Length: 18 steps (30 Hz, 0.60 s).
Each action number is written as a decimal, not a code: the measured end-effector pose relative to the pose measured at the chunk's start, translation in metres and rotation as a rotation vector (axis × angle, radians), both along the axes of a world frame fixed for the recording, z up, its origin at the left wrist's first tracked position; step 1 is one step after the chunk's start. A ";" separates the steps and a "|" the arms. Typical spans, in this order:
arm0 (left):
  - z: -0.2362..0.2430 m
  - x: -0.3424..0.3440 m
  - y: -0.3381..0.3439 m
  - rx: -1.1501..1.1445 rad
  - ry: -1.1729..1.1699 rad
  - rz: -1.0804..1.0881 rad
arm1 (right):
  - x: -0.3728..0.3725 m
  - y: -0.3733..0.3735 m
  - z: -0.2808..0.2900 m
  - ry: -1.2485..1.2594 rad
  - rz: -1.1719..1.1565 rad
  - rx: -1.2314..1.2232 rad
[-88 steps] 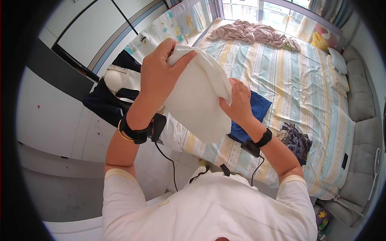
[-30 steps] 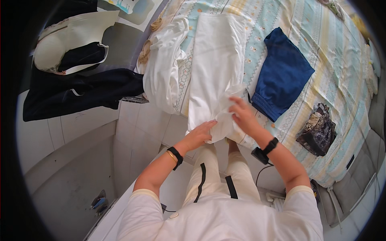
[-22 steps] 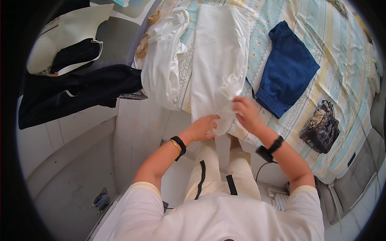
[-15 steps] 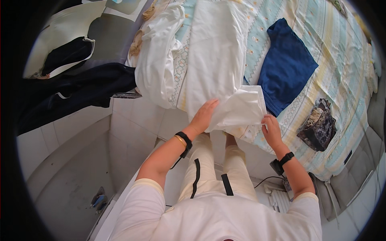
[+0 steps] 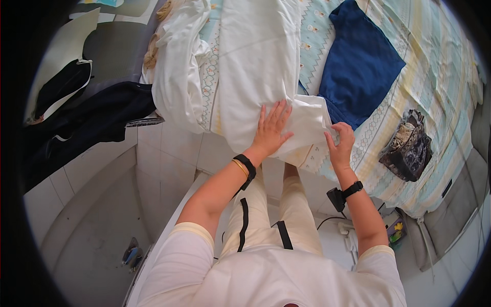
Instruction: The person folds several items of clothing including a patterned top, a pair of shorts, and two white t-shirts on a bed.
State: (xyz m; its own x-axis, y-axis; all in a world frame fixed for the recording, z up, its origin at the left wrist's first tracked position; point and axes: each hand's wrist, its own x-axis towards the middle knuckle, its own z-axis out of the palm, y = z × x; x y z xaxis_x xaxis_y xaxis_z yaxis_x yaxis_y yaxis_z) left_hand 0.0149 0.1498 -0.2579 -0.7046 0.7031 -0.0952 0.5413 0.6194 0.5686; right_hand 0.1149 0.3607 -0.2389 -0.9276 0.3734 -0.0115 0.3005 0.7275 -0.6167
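A long white garment [image 5: 255, 56] lies flat on the bed, with a folded flap [image 5: 309, 112] sticking out to the right at its near end. My left hand [image 5: 272, 130] rests on the cloth beside that flap, palm down and fingers spread. At the flap's right edge is my right hand [image 5: 341, 146], its fingers bent and its thumb and forefinger closed on the cloth edge. Just beyond the right hand lies a dark blue garment [image 5: 360, 64], close against the flap.
Another white garment [image 5: 176, 77] lies crumpled on the left. Dark clothing [image 5: 97, 112] hangs over a chair at far left. A folded patterned dark garment [image 5: 407, 148] sits on the right of the patterned bed sheet [image 5: 373, 143]. A grey padded seat [image 5: 450, 220] stands at the right.
My left hand has moved up and right onto the white cloth and spread its fingers. My right hand has shifted slightly upward along with the flap's edge. The whole view has moved a little.
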 end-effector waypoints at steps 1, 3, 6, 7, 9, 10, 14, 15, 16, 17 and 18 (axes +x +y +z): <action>0.000 -0.004 0.004 0.032 0.022 0.009 | 0.002 0.003 0.001 0.023 0.003 -0.013; 0.001 -0.016 0.012 0.063 0.052 -0.014 | 0.011 0.008 -0.010 -0.055 0.044 -0.103; -0.006 -0.040 0.026 0.134 0.091 -0.052 | 0.014 0.004 -0.011 -0.114 0.049 -0.284; -0.009 -0.048 0.031 0.180 0.096 -0.072 | 0.013 0.001 -0.009 -0.100 0.008 -0.369; -0.010 -0.062 0.039 0.180 0.054 -0.105 | 0.006 -0.001 -0.006 -0.047 -0.043 -0.333; -0.011 -0.068 0.042 0.182 0.013 -0.136 | 0.004 0.000 -0.006 0.004 -0.092 -0.294; -0.011 -0.085 0.051 0.227 -0.076 -0.263 | 0.004 0.003 -0.016 -0.072 -0.041 -0.385; -0.011 -0.089 0.054 0.216 -0.103 -0.295 | 0.004 0.003 -0.015 -0.095 -0.021 -0.355; -0.014 -0.091 0.056 0.205 -0.130 -0.326 | 0.002 0.003 -0.011 -0.118 -0.002 -0.325; -0.016 -0.092 0.057 0.201 -0.131 -0.330 | 0.001 0.002 -0.009 -0.118 -0.005 -0.328; -0.018 -0.093 0.059 0.207 -0.144 -0.328 | 0.001 0.001 -0.007 -0.116 0.011 -0.282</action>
State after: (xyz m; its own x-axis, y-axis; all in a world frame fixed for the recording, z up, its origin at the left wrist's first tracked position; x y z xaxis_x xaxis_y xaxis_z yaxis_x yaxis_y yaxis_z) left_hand -0.0786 0.2084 -0.2758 -0.4298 0.9029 -0.0091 0.5971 0.2918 0.7472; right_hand 0.1160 0.3621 -0.2456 -0.9181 0.3299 -0.2197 0.3737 0.5359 -0.7571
